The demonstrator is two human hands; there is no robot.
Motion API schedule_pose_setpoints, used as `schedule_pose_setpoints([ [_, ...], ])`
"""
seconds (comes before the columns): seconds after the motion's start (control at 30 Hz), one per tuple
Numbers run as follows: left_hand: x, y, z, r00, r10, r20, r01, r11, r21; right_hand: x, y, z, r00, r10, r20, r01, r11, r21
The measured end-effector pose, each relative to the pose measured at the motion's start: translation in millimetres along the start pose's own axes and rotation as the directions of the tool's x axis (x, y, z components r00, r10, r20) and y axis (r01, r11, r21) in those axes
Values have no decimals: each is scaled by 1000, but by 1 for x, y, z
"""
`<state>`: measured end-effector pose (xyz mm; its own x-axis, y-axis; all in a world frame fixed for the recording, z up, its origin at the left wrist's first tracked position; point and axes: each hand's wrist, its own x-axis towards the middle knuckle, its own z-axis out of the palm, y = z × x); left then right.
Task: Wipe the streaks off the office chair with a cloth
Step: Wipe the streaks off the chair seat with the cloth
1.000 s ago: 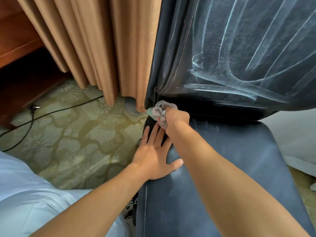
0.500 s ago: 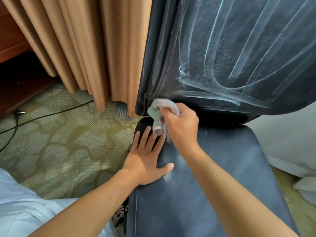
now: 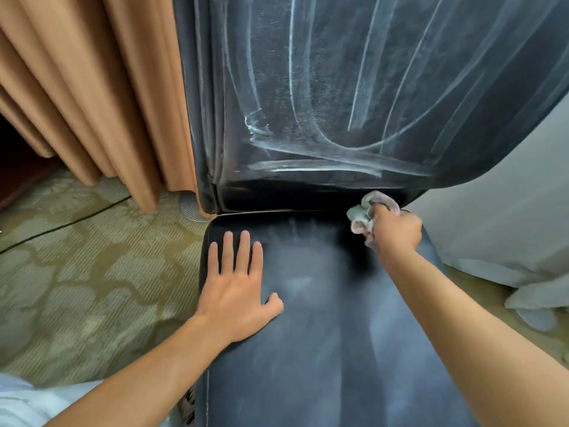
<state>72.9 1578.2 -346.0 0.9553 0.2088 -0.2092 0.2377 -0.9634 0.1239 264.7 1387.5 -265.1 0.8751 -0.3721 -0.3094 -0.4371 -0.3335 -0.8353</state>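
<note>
A dark leather office chair fills the view; its backrest carries long whitish streaks, and its seat shows faint pale smears. My right hand grips a bunched grey-pink cloth at the seat's far right corner, just below the backrest's lower edge. Flat on the seat's left side lies my left hand, fingers straight and spread, pressing down.
Tan curtains hang left of the backrest down to a patterned green carpet. A black cable crosses the carpet. White fabric lies right of the chair. A round floor fitting sits by the curtain hem.
My right hand has carried the cloth from the seat's far left corner across to its far right corner. My left hand stays flat on the seat's left side.
</note>
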Motion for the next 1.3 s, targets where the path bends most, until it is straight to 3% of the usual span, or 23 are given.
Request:
schedule_pose_setpoints([
  [0.13,29,34,-14,993,108,55,-107,994,-7,-24,10,8,935,-276,225,329,911,-248],
  [0.23,47,44,-13,994,110,21,-110,994,-10,-54,-4,37,837,-405,369,488,857,-166],
  [0.3,50,47,-5,996,90,-5,-89,995,48,-64,-18,57,836,-399,375,453,889,-65],
  [0.4,47,45,-1,996,84,-1,-84,994,66,-51,-35,64,882,-358,306,394,916,-67],
  [0.53,46,46,-3,996,84,-26,-84,996,10,11,-26,22,987,-158,12,158,987,-34],
  [0.67,45,50,-3,996,76,-46,-75,997,11,50,-11,-10,984,38,-171,-23,996,89],
  [0.73,46,51,-2,997,71,-41,-70,997,16,41,-8,10,986,-11,-163,21,998,62],
  [0.83,47,51,-5,998,68,-11,-67,996,63,-27,-14,66,967,-234,96,239,970,-47],
  [0.93,47,50,-13,991,124,53,-132,973,192,-94,-15,94,786,-446,428,495,869,-5],
  [1.0,45,51,-14,993,109,49,-116,974,197,-90,-8,92,689,-504,520,599,800,-18],
  [1.07,46,52,-10,998,66,15,-67,988,138,-56,-7,78,743,-503,443,617,771,-159],
  [1.17,47,51,-3,998,57,-23,-56,997,49,9,-2,46,917,-385,102,398,881,-255],
  [1.23,47,51,-2,998,53,-25,-52,997,53,37,5,30,972,-221,-79,207,966,-155],
  [1.3,47,52,0,998,54,-33,-52,997,59,43,8,30,989,-68,-132,68,998,-4],
])
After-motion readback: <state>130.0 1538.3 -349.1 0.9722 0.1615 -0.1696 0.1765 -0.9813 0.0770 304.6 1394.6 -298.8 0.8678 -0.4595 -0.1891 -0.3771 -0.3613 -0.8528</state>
